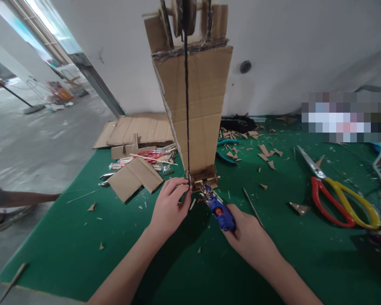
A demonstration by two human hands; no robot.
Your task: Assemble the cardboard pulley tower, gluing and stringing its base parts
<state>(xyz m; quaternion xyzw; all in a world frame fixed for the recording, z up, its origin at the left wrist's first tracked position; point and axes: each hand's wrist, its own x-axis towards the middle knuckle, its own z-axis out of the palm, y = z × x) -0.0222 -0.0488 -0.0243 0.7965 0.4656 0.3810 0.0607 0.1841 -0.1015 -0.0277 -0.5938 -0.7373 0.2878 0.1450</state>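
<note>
A tall cardboard tower (203, 97) stands upright on the green table, with a round wheel (184, 19) at its top. Down its front runs a taut black cord (187, 93). My left hand (171, 203) has its fingers closed around the cord's lower end, beside the small cardboard box (205, 174) at the tower's base. Wrapped in my right hand (249, 235) is a blue hot glue gun (220, 212). Its nozzle points into the box, near a short wooden stick (199, 181); whether they touch I cannot tell.
Large scissors (333, 190) with red and yellow handles lie to the right. Teal-handled pliers (227, 157) and cardboard scraps (266, 150) are behind. Left are flat cardboard pieces (135, 178) and bundled sticks (146, 156). A person's leg (28, 198) shows beyond the left edge.
</note>
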